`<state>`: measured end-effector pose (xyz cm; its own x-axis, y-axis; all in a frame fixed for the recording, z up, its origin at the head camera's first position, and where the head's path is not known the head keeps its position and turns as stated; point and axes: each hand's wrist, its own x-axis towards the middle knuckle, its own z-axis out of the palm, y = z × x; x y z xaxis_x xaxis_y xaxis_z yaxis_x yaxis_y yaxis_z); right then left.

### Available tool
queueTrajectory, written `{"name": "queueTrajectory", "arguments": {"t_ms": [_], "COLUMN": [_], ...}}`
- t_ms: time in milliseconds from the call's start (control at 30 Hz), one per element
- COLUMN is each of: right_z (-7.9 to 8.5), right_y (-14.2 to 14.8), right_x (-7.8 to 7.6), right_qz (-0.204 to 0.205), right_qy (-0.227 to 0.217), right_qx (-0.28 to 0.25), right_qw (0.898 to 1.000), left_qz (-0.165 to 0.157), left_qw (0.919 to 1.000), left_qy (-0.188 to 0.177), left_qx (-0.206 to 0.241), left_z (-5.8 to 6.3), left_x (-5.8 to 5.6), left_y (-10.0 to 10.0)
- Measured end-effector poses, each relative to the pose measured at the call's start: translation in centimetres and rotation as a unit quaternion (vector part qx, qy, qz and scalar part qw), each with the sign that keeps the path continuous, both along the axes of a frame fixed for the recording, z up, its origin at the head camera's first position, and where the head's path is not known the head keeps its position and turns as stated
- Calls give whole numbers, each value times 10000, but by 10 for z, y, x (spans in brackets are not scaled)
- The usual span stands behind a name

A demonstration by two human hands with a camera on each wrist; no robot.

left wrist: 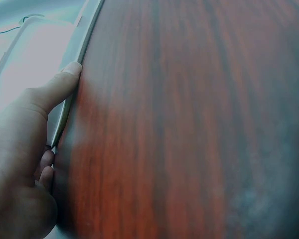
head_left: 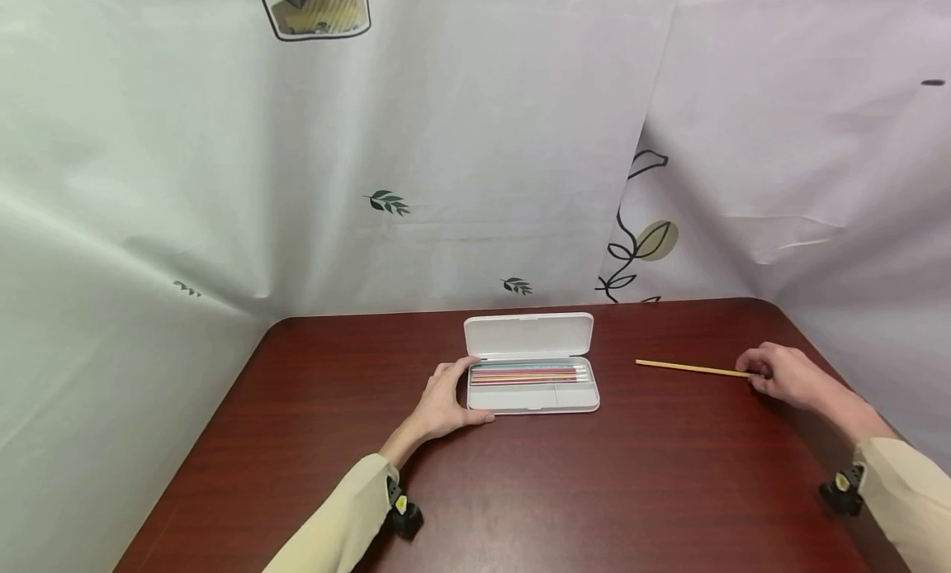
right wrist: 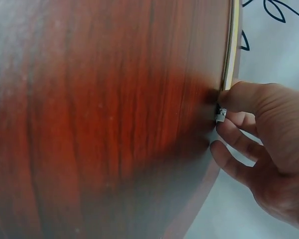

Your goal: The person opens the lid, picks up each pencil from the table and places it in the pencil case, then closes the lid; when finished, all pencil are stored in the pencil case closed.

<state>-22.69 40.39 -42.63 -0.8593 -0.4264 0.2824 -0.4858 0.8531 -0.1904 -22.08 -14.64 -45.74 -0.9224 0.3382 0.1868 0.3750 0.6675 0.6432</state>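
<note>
A white pencil case [head_left: 520,398] lies on the table with its lid [head_left: 529,335] raised at the back. Inside, several pencils [head_left: 529,376] in red, yellow and blue-green lie side by side in the rear compartment. My left hand [head_left: 444,400] grips the case's left end, thumb along the front edge and fingers at the back corner. In the left wrist view the thumb [left wrist: 65,82] presses the case's rim. Far to the right, my right hand [head_left: 789,376] pinches a yellow pencil [head_left: 687,367] near its right end. The right wrist view shows its pale end [right wrist: 221,114] between the fingers.
The dark red-brown table [head_left: 550,490] has rounded back corners. White printed cloth [head_left: 475,144] hangs behind it and along both sides, close to the right hand. Shallow front compartments [head_left: 575,398] in the case hold nothing visible.
</note>
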Motion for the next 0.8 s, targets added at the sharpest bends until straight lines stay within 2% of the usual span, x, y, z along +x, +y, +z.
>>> {"name": "queueTrajectory", "arguments": {"t_ms": [267, 500, 800], "right_z": [-1, -5, -2], "right_y": [0, -1, -9], "right_x": [0, 3, 7], "right_qz": [63, 269, 232], "right_qy": [68, 410, 530], "right_qx": [79, -125, -193], "right_qw": [9999, 9987, 9981], "left_qz": [-4, 41, 41], "left_qw": [10000, 10000, 10000], "left_qy": [-6, -18, 41], "left_qx": [36, 76, 41], "left_z": [0, -2, -1], "left_x": [1, 1, 1], "left_y": [0, 0, 0]}}
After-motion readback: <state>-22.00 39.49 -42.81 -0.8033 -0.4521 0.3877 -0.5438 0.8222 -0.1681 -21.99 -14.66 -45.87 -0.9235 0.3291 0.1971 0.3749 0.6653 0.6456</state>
